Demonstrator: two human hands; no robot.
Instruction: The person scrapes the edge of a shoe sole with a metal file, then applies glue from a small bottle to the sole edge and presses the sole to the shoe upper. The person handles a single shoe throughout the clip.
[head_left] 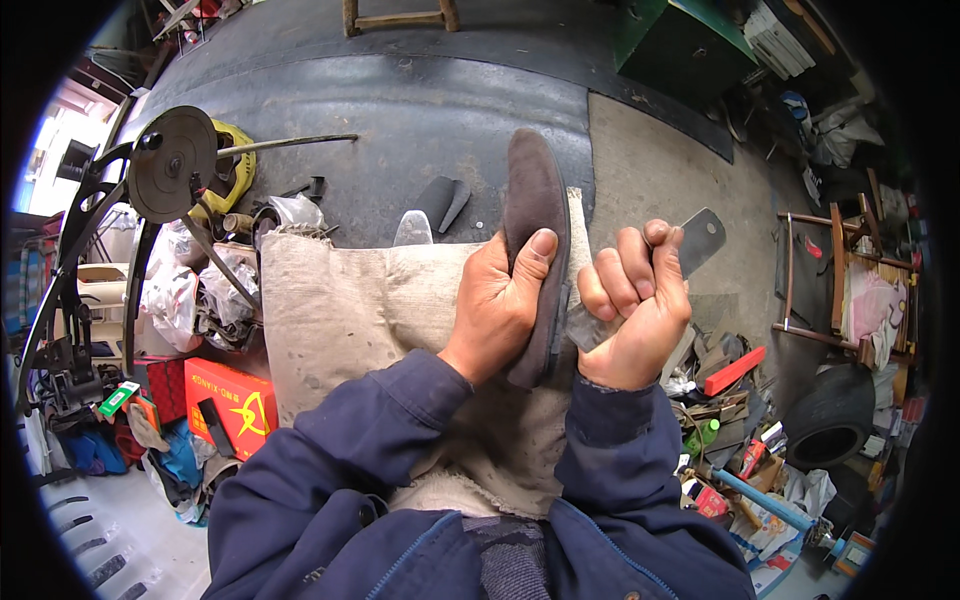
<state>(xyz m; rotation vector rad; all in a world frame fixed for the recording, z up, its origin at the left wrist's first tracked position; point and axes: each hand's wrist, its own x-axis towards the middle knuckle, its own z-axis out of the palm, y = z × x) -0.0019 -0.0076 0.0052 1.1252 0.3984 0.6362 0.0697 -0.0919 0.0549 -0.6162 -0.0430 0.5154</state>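
Note:
My left hand (500, 310) is wrapped round a dark brown suede shoe (535, 190), its thumb pressed along the side. The shoe stands on end over my lap, with its sole edge turned to the right. In my closed right hand (640, 305) is a flat metal knife (703, 240). Its end with a hole sticks out past the index finger, and the other end shows below the fingers, close to the sole edge; I cannot tell whether it touches. A stained beige cloth (330, 310) covers my lap under both hands.
Dark sole-shaped pieces (440, 200) lie on the floor mat beyond the cloth. To the left stand a black machine with a round wheel (172, 165) and a red box (230, 405). At right are piled scraps, a red bar (735, 371), a blue rod (765, 500) and a tyre (828, 420).

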